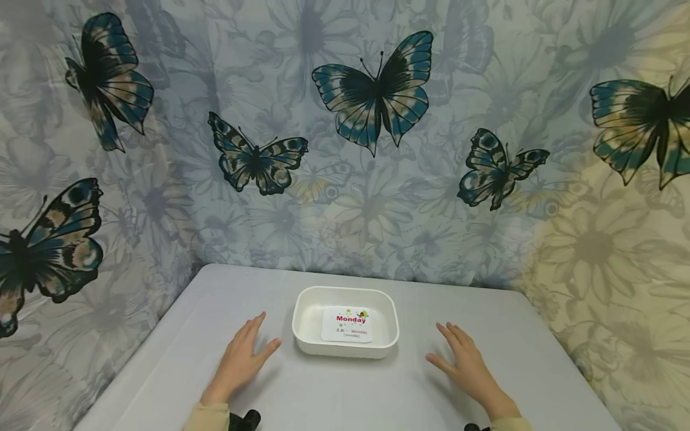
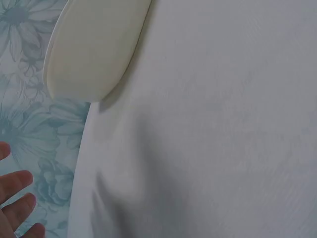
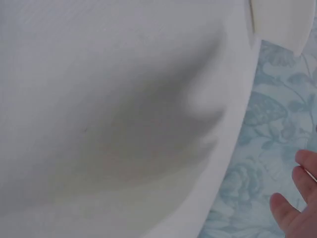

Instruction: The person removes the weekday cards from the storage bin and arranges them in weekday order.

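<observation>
A white plastic tray with rounded corners stands on the table in the head view. Inside it lies a white card printed "Monday" in red, with a small colourful picture at its top right. My left hand hovers left of the tray, fingers extended and thumb apart, touching nothing. To the tray's right my right hand is held the same way, also apart from it. In the left wrist view the tray's side shows at the top, with left fingertips at the edge. Right fingertips appear in the right wrist view.
A white-covered table extends under both hands, and their shadows fall on it. Behind and beside it hangs a floral cloth backdrop with large butterflies. Black wrist straps sit at the sleeves.
</observation>
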`<state>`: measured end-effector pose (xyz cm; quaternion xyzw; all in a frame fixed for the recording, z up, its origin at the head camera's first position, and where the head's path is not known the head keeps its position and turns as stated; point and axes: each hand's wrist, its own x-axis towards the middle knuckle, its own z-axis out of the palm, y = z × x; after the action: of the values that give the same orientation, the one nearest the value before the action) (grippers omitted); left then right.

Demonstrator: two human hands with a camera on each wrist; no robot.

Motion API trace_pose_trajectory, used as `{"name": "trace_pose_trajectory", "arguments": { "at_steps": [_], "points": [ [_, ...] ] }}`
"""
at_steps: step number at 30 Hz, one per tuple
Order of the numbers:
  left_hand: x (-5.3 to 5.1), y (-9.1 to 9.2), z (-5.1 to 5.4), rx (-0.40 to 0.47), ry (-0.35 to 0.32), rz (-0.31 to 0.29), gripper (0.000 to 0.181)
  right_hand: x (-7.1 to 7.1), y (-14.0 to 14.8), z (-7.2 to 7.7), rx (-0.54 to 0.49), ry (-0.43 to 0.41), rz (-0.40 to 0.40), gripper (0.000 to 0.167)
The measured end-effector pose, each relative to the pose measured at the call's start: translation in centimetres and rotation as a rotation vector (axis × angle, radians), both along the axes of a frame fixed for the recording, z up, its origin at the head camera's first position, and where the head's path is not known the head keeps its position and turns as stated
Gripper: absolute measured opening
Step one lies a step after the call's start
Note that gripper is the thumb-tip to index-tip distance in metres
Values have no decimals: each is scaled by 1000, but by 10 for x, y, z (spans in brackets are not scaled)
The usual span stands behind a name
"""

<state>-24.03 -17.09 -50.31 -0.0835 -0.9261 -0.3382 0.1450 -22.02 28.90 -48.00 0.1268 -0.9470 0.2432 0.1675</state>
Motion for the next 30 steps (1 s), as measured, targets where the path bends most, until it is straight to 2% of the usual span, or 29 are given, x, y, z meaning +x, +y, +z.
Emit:
{"name": "trace_pose_trajectory", "arguments": {
  "at_steps": [9,14,20,25,30],
  "points": [
    [-1,18,-5,26,-34,-35,77,-9,-21,-1,-46,-1,37,72],
    [-3,29,-11,44,-35,-59,80,-15,-34,-2,-69,33,55,70],
    [-7,43,-18,62,2,-86,87,-21,-48,3,-96,37,74,70],
    [-10,53,-22,85,14,-83,91,-26,-61,6,-117,2,61,71],
    [-11,59,-24,144,7,-68,93,-32,-73,7,-172,-9,77,71]
  ]
}}
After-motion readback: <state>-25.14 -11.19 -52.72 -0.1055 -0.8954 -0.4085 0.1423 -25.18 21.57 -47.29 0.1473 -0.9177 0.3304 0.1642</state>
